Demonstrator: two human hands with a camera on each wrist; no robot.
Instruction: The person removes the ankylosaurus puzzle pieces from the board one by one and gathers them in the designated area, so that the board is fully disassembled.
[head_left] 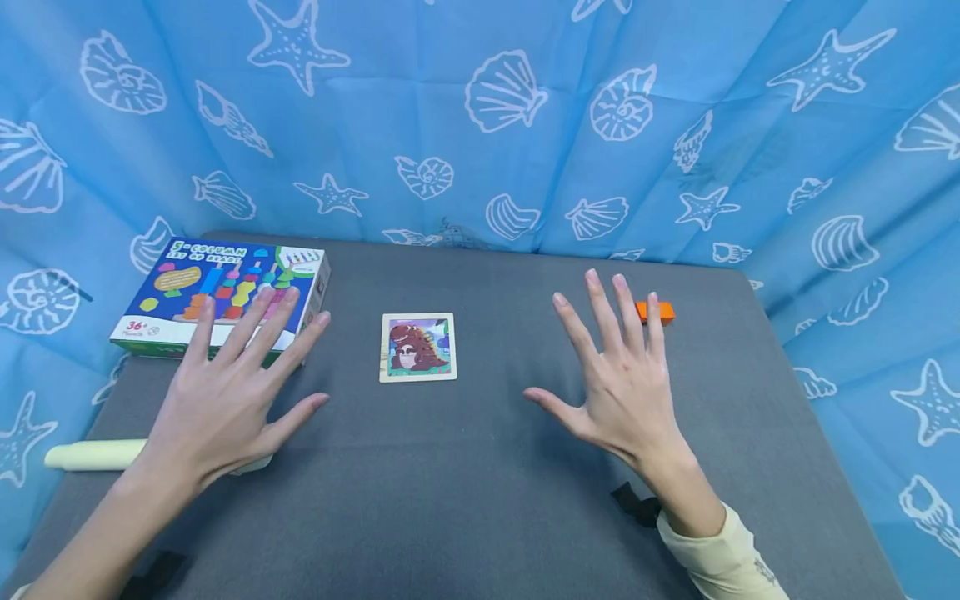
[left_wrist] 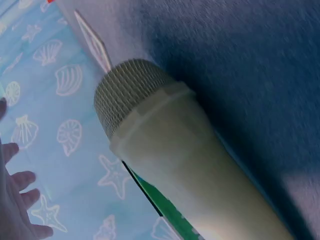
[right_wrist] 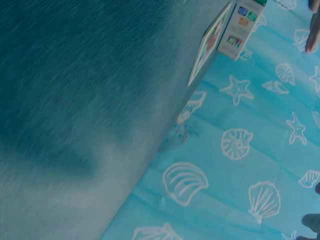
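Both hands hover over the grey table with fingers spread, holding nothing. My left hand (head_left: 225, 400) is above a pale microphone (head_left: 97, 455), hiding much of it; its mesh head (left_wrist: 134, 90) shows large in the left wrist view. Beyond the left fingertips lies a blue bead-toy box (head_left: 217, 292), partly covered by them. My right hand (head_left: 626, 383) is raised at the right, its fingers in front of a small orange block (head_left: 662, 312). Between the hands, farther back, a square wooden picture puzzle (head_left: 417, 347) with a brown dinosaur lies flat.
A blue curtain (head_left: 450, 108) with white shells and starfish hangs behind the table (head_left: 450, 500) and at its sides. Dark straps (head_left: 636, 504) show near the wrists. The box stands near the table's back left corner.
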